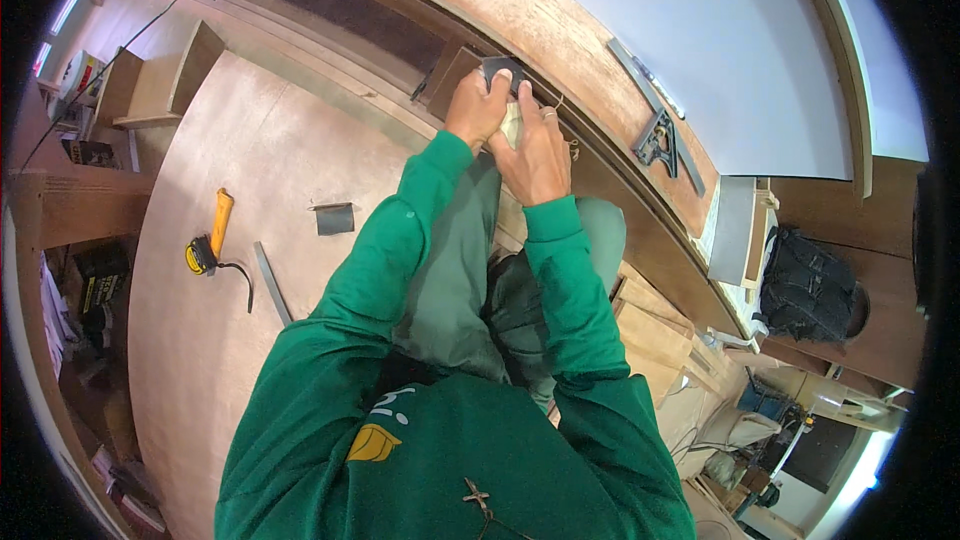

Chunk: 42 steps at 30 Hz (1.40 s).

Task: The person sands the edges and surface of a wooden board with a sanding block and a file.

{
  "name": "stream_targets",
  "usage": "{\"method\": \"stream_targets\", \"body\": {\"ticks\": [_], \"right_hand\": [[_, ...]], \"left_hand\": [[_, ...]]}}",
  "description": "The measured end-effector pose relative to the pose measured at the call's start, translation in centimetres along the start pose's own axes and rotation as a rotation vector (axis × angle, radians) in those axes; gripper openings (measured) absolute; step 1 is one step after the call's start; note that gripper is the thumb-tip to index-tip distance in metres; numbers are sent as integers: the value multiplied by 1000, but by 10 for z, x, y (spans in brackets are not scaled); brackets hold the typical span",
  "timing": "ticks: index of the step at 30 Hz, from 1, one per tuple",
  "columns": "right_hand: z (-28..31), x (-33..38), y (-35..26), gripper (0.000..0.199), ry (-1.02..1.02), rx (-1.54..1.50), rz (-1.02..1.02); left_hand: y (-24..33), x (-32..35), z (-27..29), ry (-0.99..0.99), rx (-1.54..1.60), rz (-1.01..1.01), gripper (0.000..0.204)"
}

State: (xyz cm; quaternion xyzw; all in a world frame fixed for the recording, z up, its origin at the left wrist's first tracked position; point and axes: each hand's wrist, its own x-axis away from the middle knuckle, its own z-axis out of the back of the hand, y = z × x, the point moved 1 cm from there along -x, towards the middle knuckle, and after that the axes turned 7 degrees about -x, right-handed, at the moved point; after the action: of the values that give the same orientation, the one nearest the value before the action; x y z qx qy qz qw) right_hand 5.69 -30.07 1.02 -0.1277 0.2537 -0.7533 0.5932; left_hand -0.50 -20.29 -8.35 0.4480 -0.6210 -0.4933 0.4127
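Both hands meet at the edge of a long brown wooden cabinet piece [600, 155]. My left hand [474, 112] is closed, its thumb on a small dark grey sheet that looks like sandpaper [497, 67]. My right hand [534, 158] lies close beside it, fingers closed and reaching to the same sandpaper. A pale yellowish piece [512, 125] shows between the hands; its kind is unclear. Most fingertips are hidden behind the hands. Another folded dark grey piece of sandpaper [335, 219] lies on the wooden panel [290, 130] to the left.
On that panel lie an orange-handled hammer [222, 212], a yellow-and-black tape measure [200, 255] and a metal strip [270, 285]. A combination square [657, 135] and a pen [645, 68] rest on the ledge at right. Beyond them is a black backpack [808, 287].
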Motion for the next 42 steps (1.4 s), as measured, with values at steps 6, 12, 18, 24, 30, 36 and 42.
{"method": "stream_targets", "body": {"ticks": [6, 12, 18, 24, 30, 36, 42], "right_hand": [[1, -7, 1, 76, 31, 39, 30], [0, -6, -2, 77, -7, 37, 23], [-2, -8, 1, 78, 36, 39, 60], [-4, -11, -6, 78, -6, 41, 26], [-6, -9, -10, 79, -8, 28, 29], [-4, -17, -13, 77, -16, 21, 10], [-10, -17, -15, 80, -9, 67, 69]], "left_hand": [[2, -10, -1, 32, -22, -17, 33], [8, -5, 4, -15, 47, 5, 28], [6, -8, 4, 32, -86, -82, 34], [1, -12, 11, -12, -37, 23, 28], [17, 0, 15, -30, -12, 50, 28], [10, -17, 15, -24, -52, 0, 28], [-2, -19, 23, 6, -54, 30, 27]]}}
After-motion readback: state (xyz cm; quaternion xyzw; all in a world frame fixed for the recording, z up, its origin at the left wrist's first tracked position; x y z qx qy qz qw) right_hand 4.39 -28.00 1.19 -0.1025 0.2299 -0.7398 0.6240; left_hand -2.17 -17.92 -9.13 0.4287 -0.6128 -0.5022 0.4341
